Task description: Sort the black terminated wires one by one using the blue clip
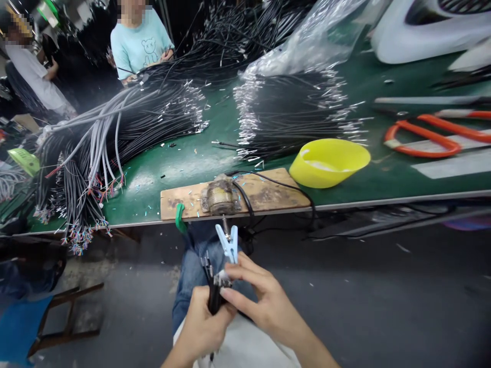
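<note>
My left hand (pixel 201 322) is closed around a small bundle of black cables (pixel 213 296), held upright above my lap. My right hand (pixel 261 299) pinches the stripped, silvery ends at the top of that bundle with its fingertips. Just above the hands a light blue clip (pixel 229 243) hangs from a small worn motor (pixel 220 197) mounted on a wooden board (pixel 268 194) at the table's front edge. A green clamp (pixel 179 217) fixes the board to the edge.
On the green table (pixel 184 163) lie big heaps of black and grey cables (pixel 126 128), a bagged cable bundle (pixel 291 107), a yellow bowl (pixel 330 161) and orange-handled scissors (pixel 429 134). Two people sit at the far left. A wooden stool (pixel 65 317) stands lower left.
</note>
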The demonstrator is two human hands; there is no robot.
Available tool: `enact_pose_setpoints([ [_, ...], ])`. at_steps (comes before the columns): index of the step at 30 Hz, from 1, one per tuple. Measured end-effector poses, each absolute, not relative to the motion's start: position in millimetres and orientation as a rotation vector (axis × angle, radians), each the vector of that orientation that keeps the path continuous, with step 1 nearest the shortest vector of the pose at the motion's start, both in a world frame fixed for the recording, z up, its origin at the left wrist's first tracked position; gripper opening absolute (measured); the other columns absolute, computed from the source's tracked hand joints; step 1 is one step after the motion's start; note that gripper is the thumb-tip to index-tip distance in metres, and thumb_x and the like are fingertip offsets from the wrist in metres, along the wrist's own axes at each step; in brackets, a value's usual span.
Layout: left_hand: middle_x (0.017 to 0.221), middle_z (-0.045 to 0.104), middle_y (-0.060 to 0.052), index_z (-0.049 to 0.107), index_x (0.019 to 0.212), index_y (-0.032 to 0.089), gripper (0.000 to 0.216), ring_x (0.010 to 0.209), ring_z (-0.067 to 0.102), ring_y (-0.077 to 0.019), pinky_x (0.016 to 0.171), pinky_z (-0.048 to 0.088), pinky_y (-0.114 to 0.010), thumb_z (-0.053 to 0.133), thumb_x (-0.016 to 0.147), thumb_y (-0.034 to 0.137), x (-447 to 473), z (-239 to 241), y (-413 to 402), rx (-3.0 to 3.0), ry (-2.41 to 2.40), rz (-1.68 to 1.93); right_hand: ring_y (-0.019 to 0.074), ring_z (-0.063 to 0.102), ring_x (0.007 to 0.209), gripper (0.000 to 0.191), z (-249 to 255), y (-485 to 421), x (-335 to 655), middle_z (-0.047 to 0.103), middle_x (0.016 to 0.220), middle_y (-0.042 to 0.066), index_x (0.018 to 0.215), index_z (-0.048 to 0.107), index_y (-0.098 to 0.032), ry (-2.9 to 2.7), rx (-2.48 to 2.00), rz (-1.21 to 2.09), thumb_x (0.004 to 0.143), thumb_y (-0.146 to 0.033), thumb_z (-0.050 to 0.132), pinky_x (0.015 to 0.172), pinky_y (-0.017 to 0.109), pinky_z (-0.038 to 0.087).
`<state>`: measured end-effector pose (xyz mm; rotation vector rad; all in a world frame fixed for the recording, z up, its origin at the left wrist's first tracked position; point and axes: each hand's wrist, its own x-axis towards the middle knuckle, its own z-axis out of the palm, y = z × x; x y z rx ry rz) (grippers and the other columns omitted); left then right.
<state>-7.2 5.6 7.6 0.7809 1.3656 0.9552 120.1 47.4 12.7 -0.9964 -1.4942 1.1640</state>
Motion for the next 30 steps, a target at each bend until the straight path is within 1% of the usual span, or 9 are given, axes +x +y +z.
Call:
enact_pose_setpoints([
  [4, 0.043, 0.038, 0.004, 0.052, 0.056, 0.013, 0.039, 0.040, 0.032, -0.0060, 0.039, 0.023, -0.022, 0.069, 0.061, 0.048, -6, 3, 3, 0.718, 1.329, 0.929, 0.0182, 0.056, 0.065, 0.013, 12, 46, 117, 0.063, 0.064, 0.003, 0.064, 0.065, -0.022, -1.457, -1.015, 1.096, 0.074, -0.030, 0.063, 0.069, 0.031, 0.045],
  [7, 0.042, 0.031, 0.008, 0.053, 0.068, 0.015, 0.044, 0.035, 0.025, -0.0038, 0.036, 0.019, -0.021, 0.066, 0.061, 0.056, -4, -2, 4, 0.648, 1.325, 0.943, 0.0169, 0.052, 0.057, 0.019, 11, 47, 116, 0.060, 0.057, 0.002, 0.061, 0.063, -0.020, -1.402, -1.034, 1.109, 0.075, -0.032, 0.062, 0.065, 0.032, 0.044],
  [10, 0.043, 0.030, 0.010, 0.052, 0.077, 0.017, 0.047, 0.033, 0.022, -0.0029, 0.035, 0.018, -0.020, 0.065, 0.060, 0.059, -3, -4, 5, 0.609, 1.337, 0.980, 0.0161, 0.049, 0.054, 0.023, 11, 48, 117, 0.058, 0.054, 0.002, 0.056, 0.061, -0.020, -1.399, -1.035, 1.116, 0.076, -0.032, 0.061, 0.057, 0.030, 0.042],
  [13, 0.044, 0.035, 0.008, 0.052, 0.074, 0.017, 0.047, 0.034, 0.027, -0.0036, 0.036, 0.022, -0.020, 0.067, 0.058, 0.059, -3, -2, 5, 0.609, 1.354, 1.016, 0.0152, 0.047, 0.052, 0.029, 12, 48, 117, 0.054, 0.049, 0.001, 0.050, 0.056, -0.020, -1.402, -1.040, 1.102, 0.076, -0.032, 0.060, 0.052, 0.028, 0.039],
  [17, 0.049, 0.041, 0.005, 0.055, 0.069, 0.016, 0.044, 0.039, 0.033, -0.0053, 0.040, 0.027, -0.022, 0.071, 0.054, 0.055, -3, 3, 5, 0.626, 1.375, 1.061, 0.0141, 0.044, 0.048, 0.030, 13, 45, 113, 0.048, 0.047, -0.001, 0.048, 0.052, -0.020, -1.416, -1.060, 0.977, 0.077, -0.028, 0.058, 0.048, 0.027, 0.037],
  [21, 0.047, 0.039, 0.006, 0.053, 0.070, 0.016, 0.046, 0.038, 0.030, -0.0046, 0.039, 0.025, -0.022, 0.069, 0.056, 0.057, -3, 1, 5, 0.611, 1.370, 1.065, 0.0126, 0.042, 0.048, 0.026, 12, 40, 106, 0.044, 0.048, -0.003, 0.052, 0.049, -0.020, -1.454, -1.080, 0.711, 0.077, -0.017, 0.056, 0.049, 0.027, 0.037],
  [24, 0.042, 0.034, 0.008, 0.049, 0.072, 0.017, 0.049, 0.034, 0.026, -0.0036, 0.036, 0.021, -0.021, 0.066, 0.058, 0.061, -1, -3, 5, 0.588, 1.337, 1.039, 0.0126, 0.044, 0.049, 0.020, 11, 38, 103, 0.047, 0.050, -0.002, 0.058, 0.052, -0.020, -1.467, -1.060, 0.625, 0.076, -0.011, 0.055, 0.054, 0.029, 0.039],
  [27, 0.040, 0.032, 0.009, 0.047, 0.071, 0.018, 0.050, 0.032, 0.022, -0.0023, 0.034, 0.017, -0.019, 0.063, 0.060, 0.064, -1, -5, 4, 0.575, 1.296, 1.015, 0.0147, 0.048, 0.051, 0.018, 10, 39, 105, 0.054, 0.053, 0.001, 0.061, 0.056, -0.020, -1.440, -1.025, 0.773, 0.078, -0.014, 0.054, 0.054, 0.030, 0.041],
  [30, 0.040, 0.031, 0.009, 0.046, 0.066, 0.017, 0.052, 0.030, 0.019, -0.0009, 0.032, 0.014, -0.018, 0.061, 0.059, 0.066, -2, -4, 5, 0.566, 1.252, 0.989, 0.0166, 0.052, 0.055, 0.022, 7, 40, 108, 0.057, 0.056, 0.004, 0.060, 0.061, -0.019, -1.345, -1.008, 1.055, 0.080, -0.024, 0.054, 0.053, 0.029, 0.042],
])
